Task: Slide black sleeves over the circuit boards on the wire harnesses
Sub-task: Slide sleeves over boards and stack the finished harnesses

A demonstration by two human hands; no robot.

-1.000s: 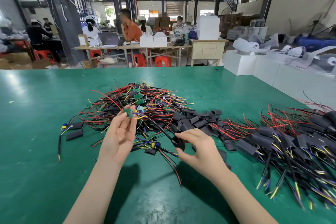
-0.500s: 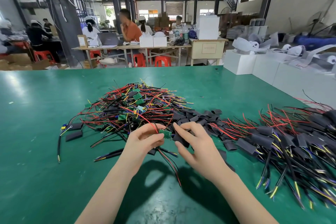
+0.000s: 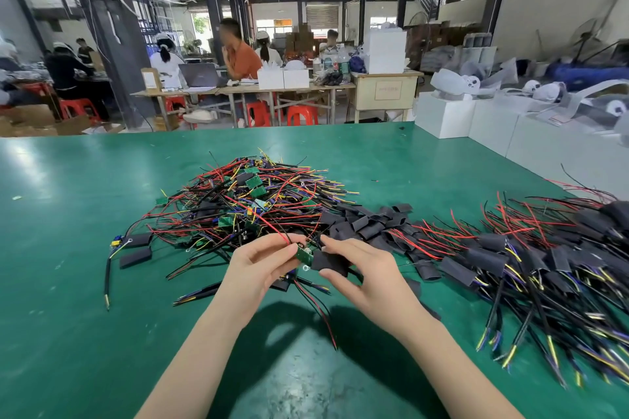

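My left hand point(image 3: 258, 269) pinches a small green circuit board point(image 3: 304, 254) whose red and black wires trail down toward me. My right hand point(image 3: 360, 272) pinches a flat black sleeve point(image 3: 328, 262) right beside the board, its open end meeting the board's edge. Both hands hover just above the green table point(image 3: 68, 282). Behind them lies a tangled pile of bare harnesses point(image 3: 258, 204) with green boards. A heap of loose black sleeves point(image 3: 371, 221) sits just right of that pile.
A spread of sleeved harnesses point(image 3: 544, 258) covers the table's right side. Two loose sleeves point(image 3: 136, 248) and a stray black cable point(image 3: 107, 279) lie at the left. White boxes point(image 3: 483, 119) stand beyond the table's far right edge; people work at benches far behind.
My left hand carried the green board from the pile down toward my right hand. The two hands came together, and the sleeve now meets the board's edge.
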